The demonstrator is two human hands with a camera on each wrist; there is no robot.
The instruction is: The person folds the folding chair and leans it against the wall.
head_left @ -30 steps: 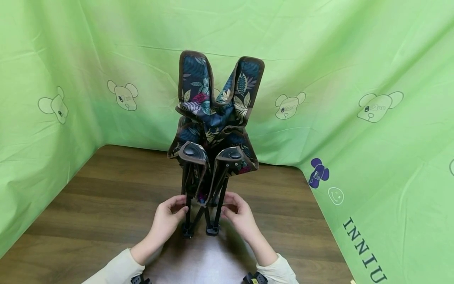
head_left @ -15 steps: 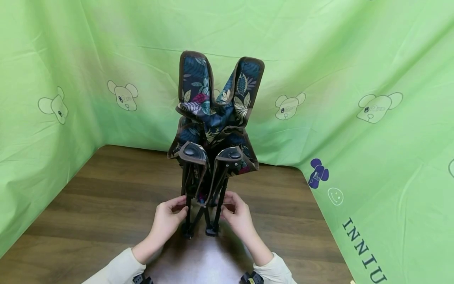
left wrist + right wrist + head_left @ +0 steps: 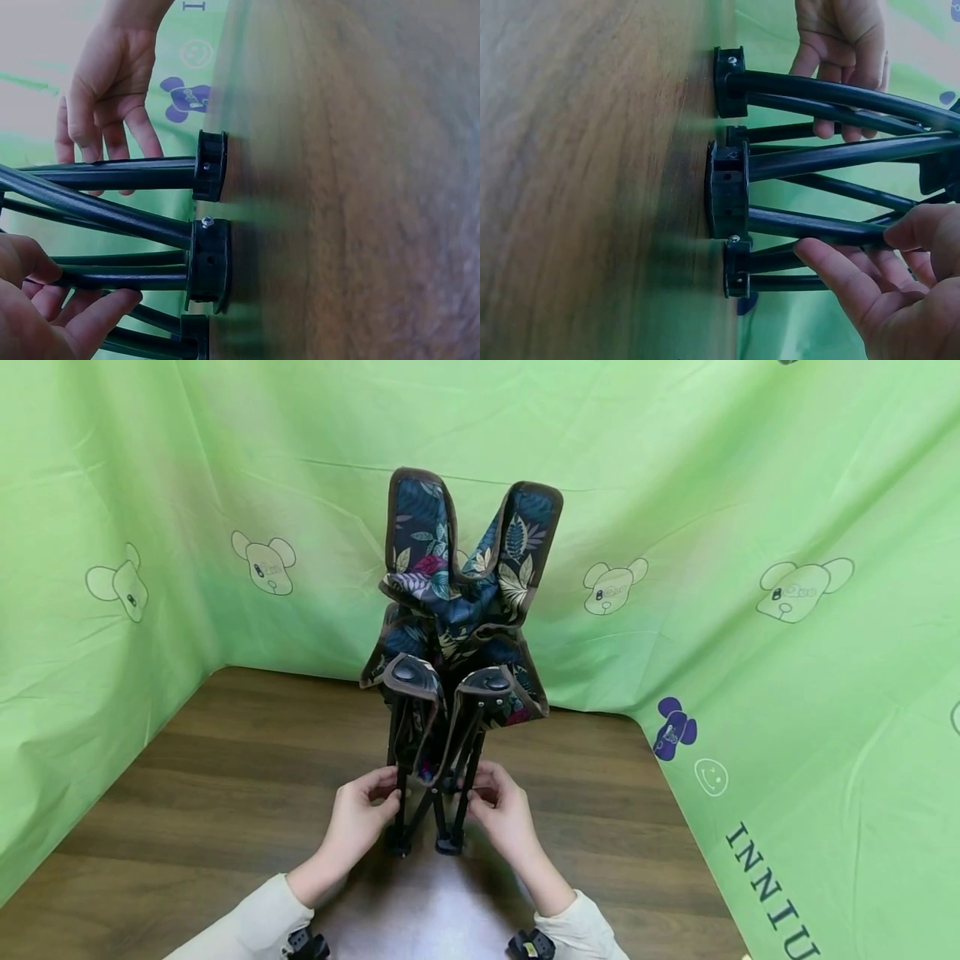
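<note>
Folded camp chair (image 3: 457,635) upright near the middle of the wooden tabletop (image 3: 187,793), dark leaf-print fabric with brown trim bunched at the top, two fabric ears pointing up at the far side. Black metal legs (image 3: 431,793) gathered close together below, black plastic feet (image 3: 447,845) planted on the wood.

Left hand (image 3: 358,818) at the left side of the legs, grip curled round one near-left tube, thumb and fingertips pinching it just above the foot. From the left wrist view, fingers (image 3: 71,315) wrapped under and around a low tube, foot block (image 3: 208,262) flat against the tabletop.

Right hand (image 3: 504,810) at the right side of the legs, grip likewise closed on a tube, fingers bent round it from the right. From the right wrist view, fingers (image 3: 840,277) curled beneath a tube, thumb above it, foot block (image 3: 727,191) pressed to the wood, other hand visible beyond the far tubes.

Cream sleeves (image 3: 247,922) at the near edge. Green cloth backdrop (image 3: 750,527) hung around the tabletop on left, far and right sides, printed with bear outlines, a purple bear and dark lettering low on the right.
</note>
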